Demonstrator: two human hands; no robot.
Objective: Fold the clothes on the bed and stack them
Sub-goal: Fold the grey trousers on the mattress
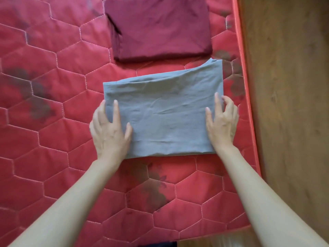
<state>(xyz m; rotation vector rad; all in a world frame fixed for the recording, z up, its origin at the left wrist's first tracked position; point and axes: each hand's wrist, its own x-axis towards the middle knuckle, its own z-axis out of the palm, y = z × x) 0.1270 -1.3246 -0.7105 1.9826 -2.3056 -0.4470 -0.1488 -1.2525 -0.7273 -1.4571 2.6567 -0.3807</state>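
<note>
Bed: quilted red mattress [53, 97] carries everything; its right edge borders a wooden floor [288, 104].
Left hand: left hand [109, 130] lies on the left edge of the grey garment, fingers spread and nearly straight, thumb on top; grip unclenched, pinching nothing, judged to be squaring or steadying the fold.
Grey garment: folded grey garment [165, 114] sits near the bed's right edge, far right corner riding up unevenly.
Right hand: right hand [222, 122] rests on the garment's right edge, fingers loosely bent over it; grip relaxed, not clearly clamping cloth.
Maroon garment: folded maroon garment [158, 27] lies further up the bed, apart from the grey one, likely the stack's base.
Count: two folded garments, two hands.
Stacking: not yet done.
</note>
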